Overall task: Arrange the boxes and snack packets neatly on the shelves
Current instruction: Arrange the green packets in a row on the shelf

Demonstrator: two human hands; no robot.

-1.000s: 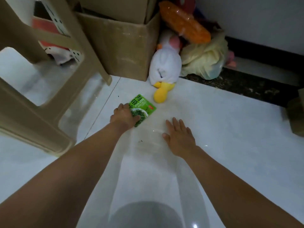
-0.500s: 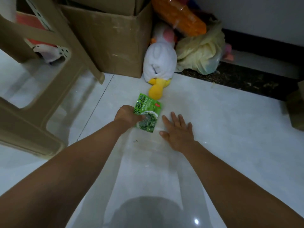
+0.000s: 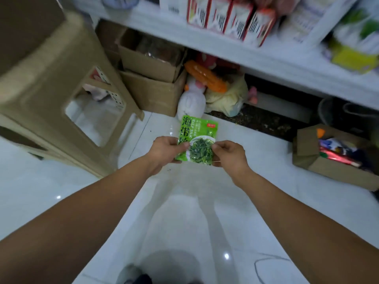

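step in hand: judged to be lifting the snack packet [image 3: 197, 140] towards the shelf [image 3: 225, 52]; keep the grip light and on the edges, print facing out, and stand it in a free gap without nudging the row already there.
stool [image 3: 61, 95]: one, beige plastic, at 9 o'clock of the packet, on the floor [image 3: 266, 201].
cardboard boxes [image 3: 151, 89]: two, stacked, at 11 o'clock, under the shelf.
left hand [image 3: 166, 150]: fingers and thumb pinch the packet's left edge.
snack packet: one, green, held between both hands above the floor, below the shelf.
right hand [image 3: 229, 154]: fingers pinch the packet's right edge.
red-and-white boxes [image 3: 229, 19]: four made out, blurred, side by side on the shelf at 12 to 1 o'clock.
carton [image 3: 328, 162]: one, open, on the floor at 3 o'clock; packets inside, number unclear.
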